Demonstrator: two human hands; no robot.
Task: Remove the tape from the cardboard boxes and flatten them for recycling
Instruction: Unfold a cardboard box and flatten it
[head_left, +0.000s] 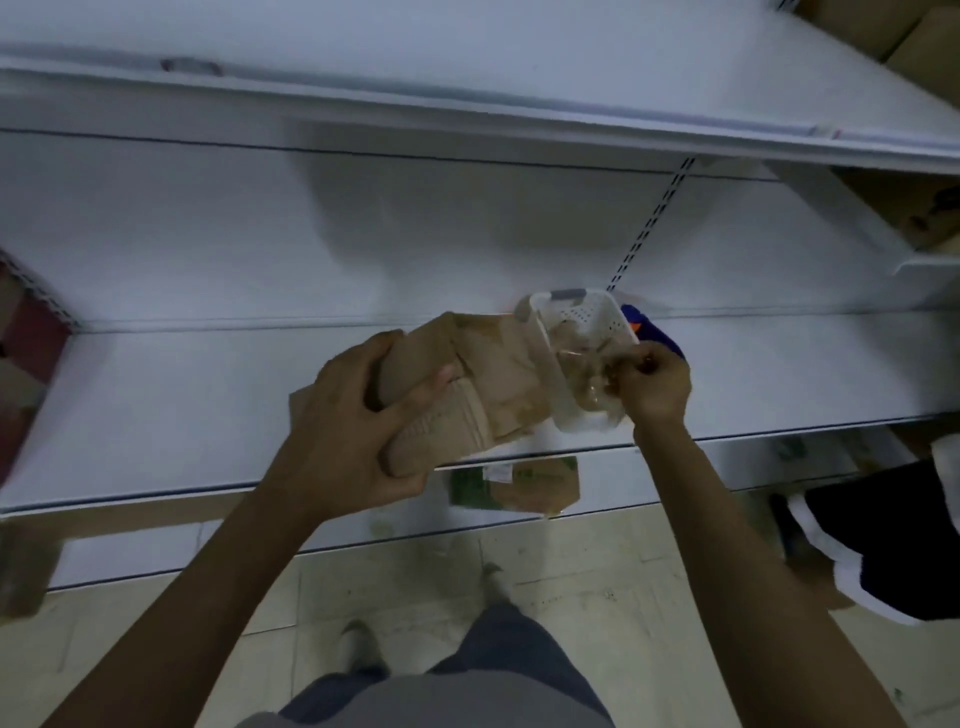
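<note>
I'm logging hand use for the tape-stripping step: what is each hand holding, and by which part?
The left hand grips the cardboard box by its left end. The right hand pinches crumpled clear tape over the white basket.

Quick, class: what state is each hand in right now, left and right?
Left hand: grips the box.
Right hand: pinches what looks like crumpled tape, over the basket.
</note>
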